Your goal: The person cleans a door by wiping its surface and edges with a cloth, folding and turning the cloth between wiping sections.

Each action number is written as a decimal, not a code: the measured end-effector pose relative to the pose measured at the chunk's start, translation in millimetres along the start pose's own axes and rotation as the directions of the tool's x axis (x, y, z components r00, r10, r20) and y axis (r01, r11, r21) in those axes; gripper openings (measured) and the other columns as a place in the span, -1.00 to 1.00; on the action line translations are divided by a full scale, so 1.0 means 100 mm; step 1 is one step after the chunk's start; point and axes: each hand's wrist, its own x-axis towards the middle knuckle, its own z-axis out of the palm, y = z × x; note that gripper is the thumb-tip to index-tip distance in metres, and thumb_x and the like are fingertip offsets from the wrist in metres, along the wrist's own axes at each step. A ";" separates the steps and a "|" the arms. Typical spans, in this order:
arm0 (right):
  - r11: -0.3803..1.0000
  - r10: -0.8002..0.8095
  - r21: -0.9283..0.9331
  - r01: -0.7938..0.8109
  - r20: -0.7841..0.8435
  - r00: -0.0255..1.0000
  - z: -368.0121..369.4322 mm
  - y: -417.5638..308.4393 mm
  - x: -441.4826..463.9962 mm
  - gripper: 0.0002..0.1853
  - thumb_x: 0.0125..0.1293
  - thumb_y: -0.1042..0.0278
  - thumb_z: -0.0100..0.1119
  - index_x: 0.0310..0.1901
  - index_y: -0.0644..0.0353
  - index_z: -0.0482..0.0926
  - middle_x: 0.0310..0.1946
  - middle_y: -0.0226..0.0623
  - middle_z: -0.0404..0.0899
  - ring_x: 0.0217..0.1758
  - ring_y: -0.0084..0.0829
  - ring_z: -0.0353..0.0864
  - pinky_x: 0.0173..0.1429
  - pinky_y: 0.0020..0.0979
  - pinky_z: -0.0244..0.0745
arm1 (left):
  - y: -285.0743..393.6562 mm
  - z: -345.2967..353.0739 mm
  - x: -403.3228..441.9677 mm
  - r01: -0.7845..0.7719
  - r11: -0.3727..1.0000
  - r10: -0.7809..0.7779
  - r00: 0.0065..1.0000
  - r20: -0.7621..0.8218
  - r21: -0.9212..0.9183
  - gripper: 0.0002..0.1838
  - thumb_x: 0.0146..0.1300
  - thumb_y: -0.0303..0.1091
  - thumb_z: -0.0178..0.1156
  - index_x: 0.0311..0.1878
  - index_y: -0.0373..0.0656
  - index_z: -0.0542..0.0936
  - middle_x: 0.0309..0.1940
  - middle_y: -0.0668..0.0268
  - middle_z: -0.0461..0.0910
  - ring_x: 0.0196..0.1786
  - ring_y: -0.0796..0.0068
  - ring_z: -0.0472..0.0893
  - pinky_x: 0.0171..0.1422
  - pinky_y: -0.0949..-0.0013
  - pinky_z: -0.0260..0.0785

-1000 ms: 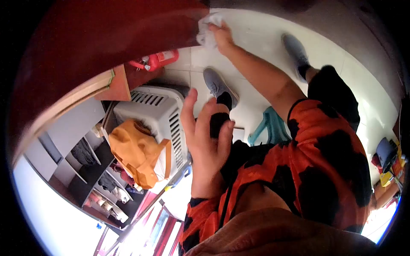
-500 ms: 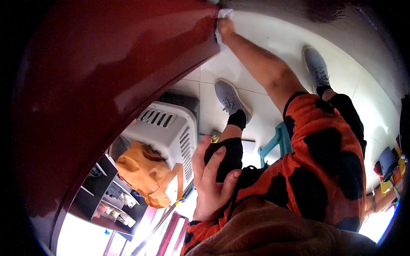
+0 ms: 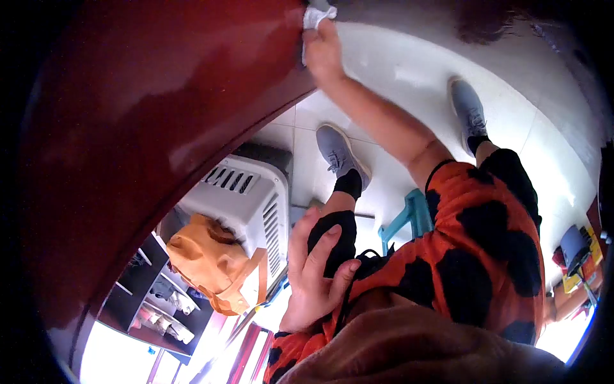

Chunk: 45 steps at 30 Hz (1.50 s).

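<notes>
My right hand (image 3: 324, 54) reaches far forward, its fingers closed on a white cloth (image 3: 314, 18). The cloth lies against the edge of a large glossy dark red panel (image 3: 192, 96), near its far corner. Part of the cloth is hidden behind the fingers. My left hand (image 3: 313, 275) is raised close to my body with its fingers apart. It holds nothing and appears in front of my black-clad knee.
Below the panel stands a light grey pet carrier (image 3: 246, 192) with slotted vents, an orange bag (image 3: 208, 259) on it. Dark shelves (image 3: 144, 288) hold shoes at lower left. A teal stool (image 3: 409, 217) is near my legs. My grey shoes (image 3: 336, 147) rest on pale floor tiles.
My right hand has shifted left with the cloth, further over the red panel's edge. My left hand keeps nearly the same pose. The whole view has shifted slightly.
</notes>
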 end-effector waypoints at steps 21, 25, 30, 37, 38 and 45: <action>0.955 -0.293 0.166 0.244 0.628 0.721 -0.11 -3.96 -0.92 -0.55 0.19 0.31 -0.06 0.09 0.35 0.31 0.02 0.06 0.37 0.09 -0.09 0.37 0.16 -0.18 0.24 | 0.11 0.56 -1.41 -0.006 0.964 0.195 0.695 -0.692 0.266 -0.81 0.14 -0.45 0.14 -0.15 -0.21 0.53 -0.13 0.09 0.52 -0.06 0.06 0.51 0.05 0.20 0.35; 0.692 -0.690 0.115 0.712 0.392 0.608 -0.23 -4.28 -1.64 -0.49 0.19 0.21 -0.02 0.14 0.31 0.28 0.11 0.16 0.18 0.16 0.13 0.17 0.25 -0.05 0.08 | -0.13 0.57 -1.84 0.058 0.937 0.211 0.691 -0.691 0.344 -0.82 0.13 -0.45 0.12 -0.17 -0.21 0.53 -0.12 0.08 0.51 -0.05 0.07 0.49 0.07 0.18 0.33; 0.175 -0.978 0.202 0.964 0.147 0.146 0.14 -5.31 -1.69 -0.54 0.13 0.20 0.08 0.09 0.13 0.43 0.17 0.03 0.18 0.27 0.01 0.08 0.32 0.08 -0.11 | -0.33 0.52 -1.91 0.152 0.917 0.144 0.736 -0.661 0.369 -0.74 0.14 -0.46 0.05 -0.07 -0.25 0.46 0.02 -0.02 0.40 0.00 -0.05 0.42 0.10 0.09 0.26; 0.191 -0.932 0.544 0.817 0.361 -0.023 0.44 -7.12 -1.46 -0.72 0.14 0.20 0.03 -0.13 0.00 0.59 0.00 -0.16 0.38 0.16 -0.16 0.26 0.14 -0.05 0.09 | -0.71 0.42 -1.56 0.145 0.935 0.088 0.791 -0.606 0.325 -0.63 0.08 -0.40 0.12 -0.01 -0.22 0.43 -0.05 0.04 0.44 0.00 0.00 0.42 0.09 0.07 0.25; -0.132 -0.991 0.280 0.951 -0.018 -0.132 0.53 -6.84 -1.39 -0.73 0.14 0.21 0.02 -0.17 0.02 0.61 0.10 -0.11 0.34 0.20 -0.13 0.25 0.18 -0.03 0.07 | -0.77 0.41 -1.54 0.192 0.933 0.024 0.812 -0.583 0.305 -0.63 0.07 -0.38 0.12 0.00 -0.21 0.43 -0.05 0.05 0.44 -0.01 0.01 0.42 0.09 0.07 0.25; 0.069 -0.991 0.459 0.886 0.131 0.009 0.49 -6.12 -1.26 -0.67 0.02 0.31 0.11 -0.18 0.30 0.48 0.11 -0.01 0.30 0.20 0.04 0.25 0.20 0.12 0.02 | -0.70 0.20 -1.09 0.209 0.965 -0.105 0.861 -0.498 0.157 -0.41 0.04 -0.28 0.19 0.19 -0.17 0.34 0.15 -0.01 0.33 0.19 -0.02 0.33 0.26 0.07 0.12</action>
